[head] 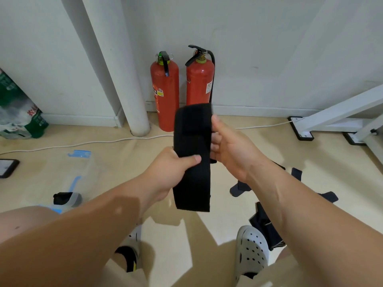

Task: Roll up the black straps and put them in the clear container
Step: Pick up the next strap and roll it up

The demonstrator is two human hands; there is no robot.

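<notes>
Nearest are the person's feet in grey perforated clogs (251,251) on the beige floor (186,235). Just right of the right clog lie loose straps (264,222), dark and crumpled, with more of them scattered a little farther right. On the near left, the clear container (83,172) with blue fittings lies on the floor, and one rolled black strap (62,198) shows through its near end. In the middle, above the floor, both hands hold up the black strap (192,183), upright with its top end folded over. The left hand (174,164) grips its middle, thumb pressed across the front. The right hand (230,146) clasps the right edge of the upper part, thumb up and fingers curled round behind. Beyond them a white cable (83,143) runs across the floor. Against the far wall stand two red fire extinguishers (164,96) beside a white pipe (132,79), with a green package (18,108) at far left and a white frame (335,114) at far right.
</notes>
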